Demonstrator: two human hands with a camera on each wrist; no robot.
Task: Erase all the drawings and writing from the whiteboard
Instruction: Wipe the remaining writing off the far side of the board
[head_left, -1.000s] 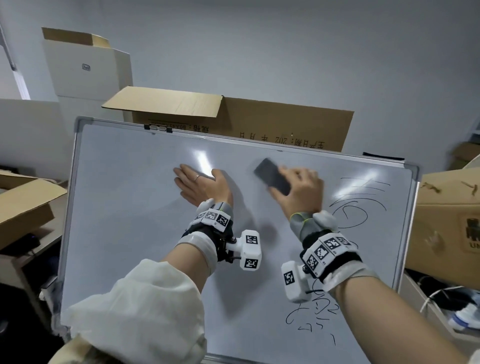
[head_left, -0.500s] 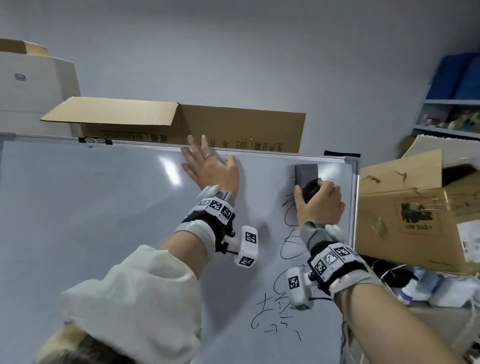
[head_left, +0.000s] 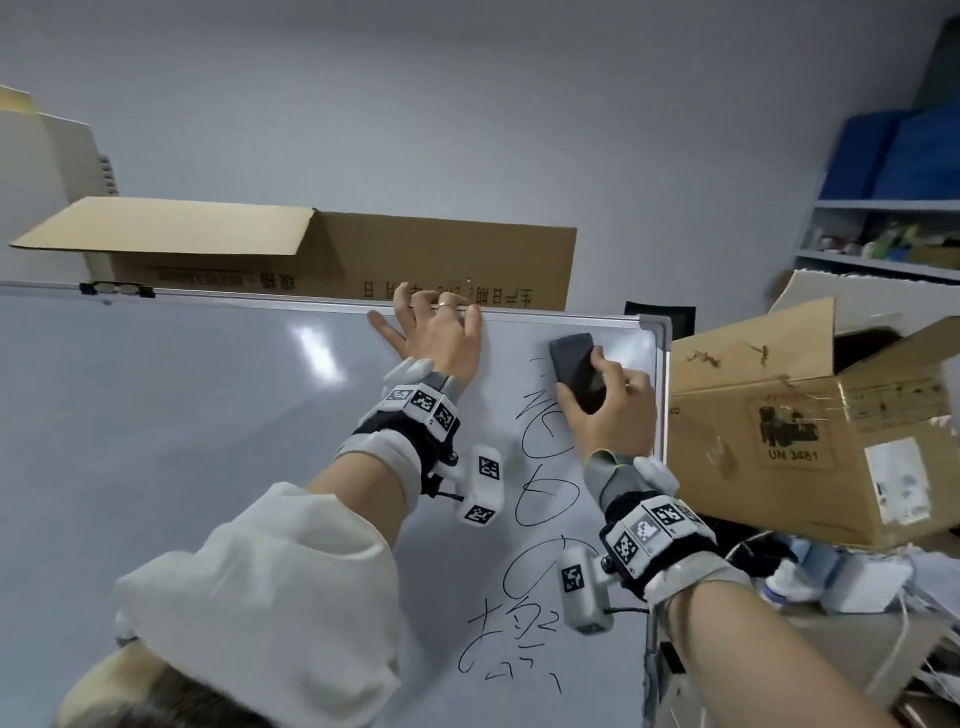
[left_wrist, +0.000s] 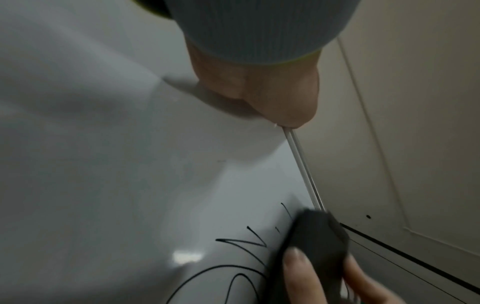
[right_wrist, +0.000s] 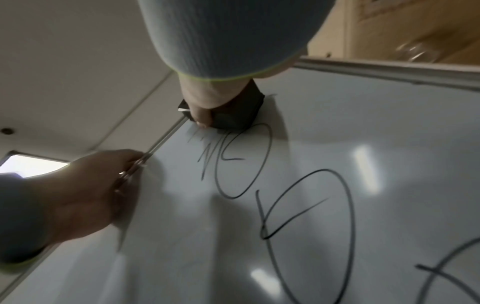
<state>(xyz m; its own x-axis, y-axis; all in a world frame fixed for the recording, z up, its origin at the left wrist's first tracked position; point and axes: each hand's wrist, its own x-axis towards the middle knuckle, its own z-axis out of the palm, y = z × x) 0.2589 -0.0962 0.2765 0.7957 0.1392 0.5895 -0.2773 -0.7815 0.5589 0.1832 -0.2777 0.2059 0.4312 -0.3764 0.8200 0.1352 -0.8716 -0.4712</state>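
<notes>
Head view: my left hand (head_left: 441, 338) lay on the whiteboard (head_left: 208, 441), its fingers hooked over the top rail to steady the panel. My right hand (head_left: 608, 410) had its grip wrapped around a dark eraser (head_left: 574, 369), pressed flat near the top right corner above a column of black writing (head_left: 540, 493). The board looked stiff and slick, so I judged it best held by its rail.

Left wrist view: the heel of my left hand (left_wrist: 259, 92) sat at the metal edge. The eraser (left_wrist: 317, 242) met the top strokes. It seemed light and slightly soft.

Right wrist view: my fingers (right_wrist: 200, 115) curled round the eraser's (right_wrist: 233, 115) sides, which I judged the surest hold. Loops of ink (right_wrist: 306, 205) remained.
</notes>
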